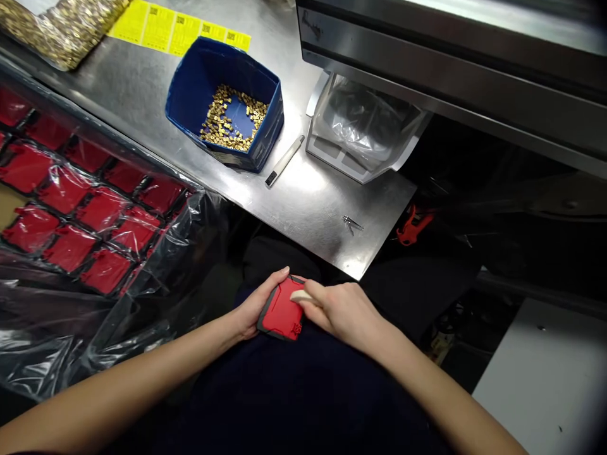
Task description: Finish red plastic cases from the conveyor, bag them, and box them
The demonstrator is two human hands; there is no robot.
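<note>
A red plastic part with dark edging (283, 311) is held over my lap. My left hand (258, 304) grips its left side, with the thumb along the upper edge. My right hand (339, 309) is closed around a pale, off-white tool (300, 296) whose flat tip lies over the red face. The fingers hide most of that tool, so its kind does not show. Small red details (296, 328) stand at the part's lower right corner.
On the metal table (322, 237) are a blue bin (271, 136) of small brass pieces, a whitish pen-like cutter (284, 162), nail clippers (353, 223) and a grey bin (351, 164) with clear plastic. Bagged red parts (102, 212) lie left. Orange-handled pliers (414, 226) are beyond the table's right edge.
</note>
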